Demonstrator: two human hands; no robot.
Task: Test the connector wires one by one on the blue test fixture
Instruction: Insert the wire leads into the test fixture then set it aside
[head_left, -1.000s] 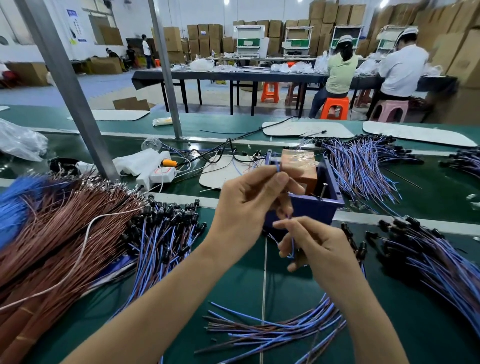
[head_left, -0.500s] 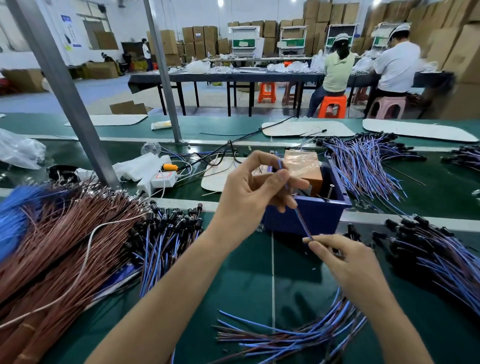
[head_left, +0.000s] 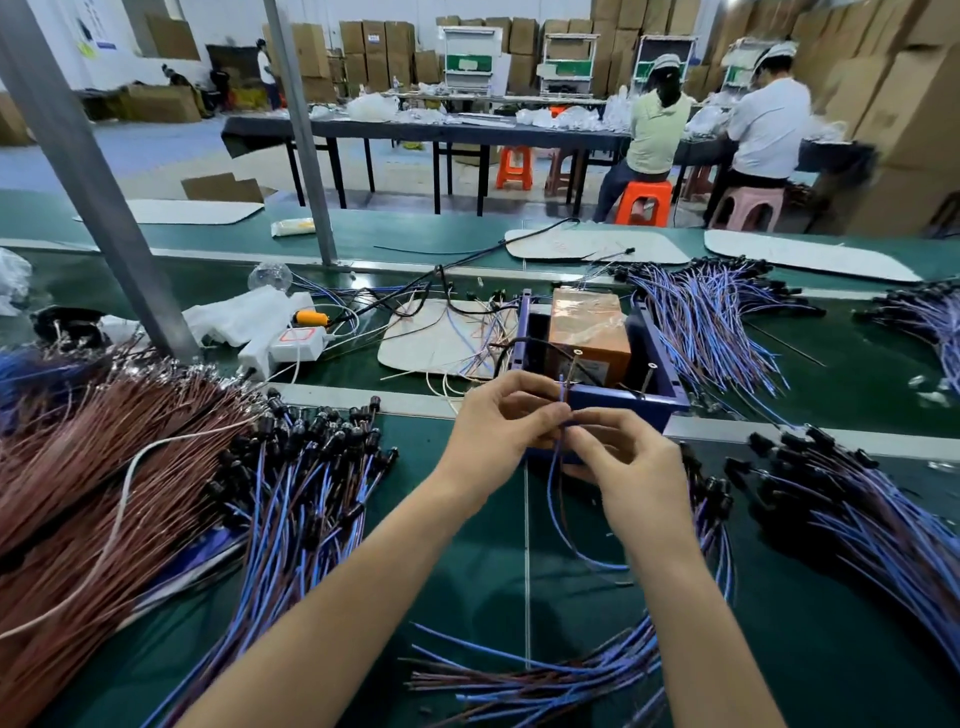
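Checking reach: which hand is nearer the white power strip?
Left. Both hands pinch one wire: the left hand is right of the power strip, the right hand farther right.

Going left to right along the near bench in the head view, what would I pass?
Brown wire pile → blue wires with black connectors → left hand → the blue wire both hands pinch → right hand → another heap of connector wires.

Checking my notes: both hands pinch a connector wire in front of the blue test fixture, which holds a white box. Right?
Not quite: in the head view the box in the blue test fixture is orange-brown, not white. The left hand and right hand both pinch a connector wire in front of it.
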